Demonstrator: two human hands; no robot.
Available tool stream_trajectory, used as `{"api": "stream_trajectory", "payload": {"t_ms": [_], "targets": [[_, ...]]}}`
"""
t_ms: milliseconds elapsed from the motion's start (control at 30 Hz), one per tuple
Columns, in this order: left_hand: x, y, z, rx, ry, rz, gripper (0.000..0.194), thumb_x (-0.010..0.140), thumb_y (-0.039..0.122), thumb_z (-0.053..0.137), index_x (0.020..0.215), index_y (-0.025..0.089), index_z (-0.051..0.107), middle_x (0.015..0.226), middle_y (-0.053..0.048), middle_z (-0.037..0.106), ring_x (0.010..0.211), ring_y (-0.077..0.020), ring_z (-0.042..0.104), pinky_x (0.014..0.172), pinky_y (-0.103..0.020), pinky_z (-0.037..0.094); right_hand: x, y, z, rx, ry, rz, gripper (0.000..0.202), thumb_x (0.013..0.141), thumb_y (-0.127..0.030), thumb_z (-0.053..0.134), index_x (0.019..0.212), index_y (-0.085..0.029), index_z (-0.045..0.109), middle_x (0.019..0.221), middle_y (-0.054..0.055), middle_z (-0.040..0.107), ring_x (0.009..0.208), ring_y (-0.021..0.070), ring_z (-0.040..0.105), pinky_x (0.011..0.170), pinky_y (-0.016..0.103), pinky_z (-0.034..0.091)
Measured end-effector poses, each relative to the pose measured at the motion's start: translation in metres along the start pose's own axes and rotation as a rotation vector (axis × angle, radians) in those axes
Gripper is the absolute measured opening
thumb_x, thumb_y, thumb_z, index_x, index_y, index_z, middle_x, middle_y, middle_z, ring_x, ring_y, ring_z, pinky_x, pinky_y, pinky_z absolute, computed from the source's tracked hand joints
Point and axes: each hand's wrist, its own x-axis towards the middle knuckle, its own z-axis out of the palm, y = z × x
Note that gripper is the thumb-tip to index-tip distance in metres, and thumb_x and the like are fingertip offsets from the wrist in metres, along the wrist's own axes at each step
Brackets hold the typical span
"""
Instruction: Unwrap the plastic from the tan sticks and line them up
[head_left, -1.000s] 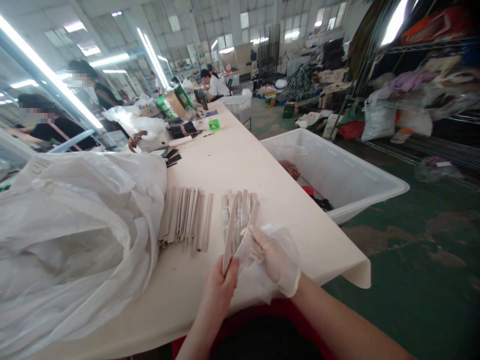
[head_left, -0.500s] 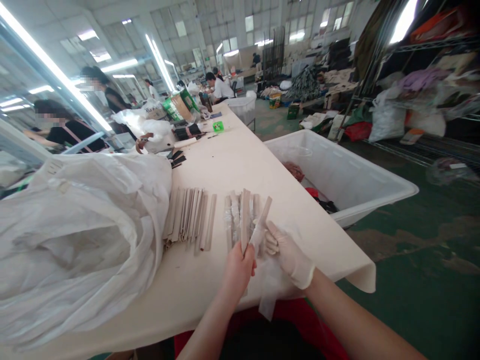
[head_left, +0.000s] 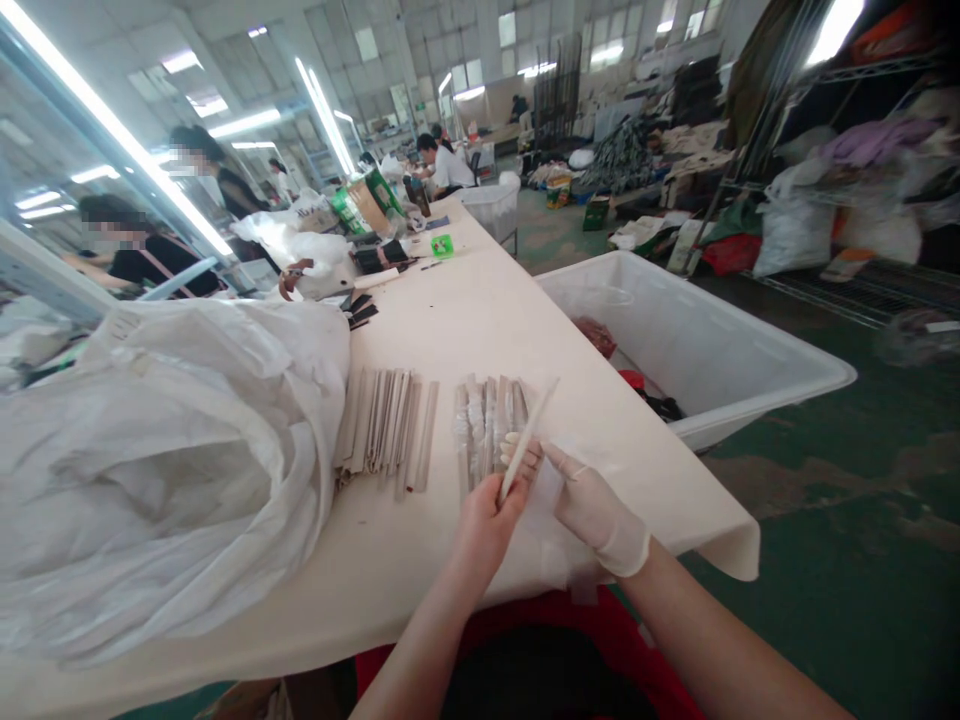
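A narrow beige strip (head_left: 529, 436) slants up from my left hand (head_left: 489, 515), whose bare fingers are closed around its lower end. My right hand (head_left: 596, 510), in a pale thin glove, is curled beside it, with its fingertips behind the strip and its thumb apart on the near side. Clear plastic film (head_left: 541, 505) hangs between the two hands and down to the table edge; how the right fingers grip it is partly hidden. Just beyond lies a row of film-wrapped strips (head_left: 476, 425). A pile of similar strips (head_left: 386, 425) lies farther left.
A large white sack (head_left: 172, 470) covers the left of the cream-topped table (head_left: 480, 320). Against the table's right side stands a white bin (head_left: 750, 350) with cloth inside. Farther up the table are a green box (head_left: 442, 245) and dark pieces (head_left: 362, 312). Several people work beyond.
The strip in my left hand has turned edge-on, and the second strip seen beside it is no longer in that hand. My right fingers have moved left behind the strip.
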Motion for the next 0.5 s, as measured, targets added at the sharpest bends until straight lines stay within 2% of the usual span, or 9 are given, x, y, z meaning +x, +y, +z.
{"api": "stream_trajectory", "payload": {"t_ms": [133, 300, 500], "targets": [[0.001, 0.0, 0.005, -0.015, 0.059, 0.011, 0.017, 0.074, 0.032, 0.053, 0.072, 0.015, 0.053, 0.057, 0.006, 0.039, 0.054, -0.0086, 0.034, 0.052, -0.021, 0.027, 0.001, 0.006, 0.011, -0.049, -0.013, 0.005, 0.026, 0.074, -0.032, 0.061, 0.096, -0.019, 0.067, 0.098, 0.006, 0.068, 0.1, 0.0213, 0.059, 0.092, 0.035, 0.043], [-0.001, 0.0, -0.007, 0.035, 0.059, 0.014, 0.02, 0.077, 0.034, 0.049, 0.069, 0.016, 0.051, 0.056, 0.006, 0.04, 0.055, -0.0095, 0.037, 0.05, -0.022, 0.025, 0.005, 0.001, 0.014, -0.085, 0.024, 0.018, 0.022, 0.072, -0.039, 0.064, 0.08, -0.019, 0.068, 0.082, 0.004, 0.07, 0.086, 0.0221, 0.063, 0.081, 0.034, 0.048], [-0.002, 0.011, -0.012, 0.067, 0.112, 0.037, 0.019, 0.079, 0.034, 0.048, 0.069, 0.017, 0.05, 0.056, 0.006, 0.043, 0.054, -0.0092, 0.04, 0.05, -0.022, 0.027, -0.009, -0.01, 0.015, -0.381, 0.152, 0.075, 0.038, 0.074, -0.055, 0.059, 0.081, -0.019, 0.069, 0.067, 0.002, 0.066, 0.061, 0.0184, 0.059, 0.063, 0.032, 0.048]]}}
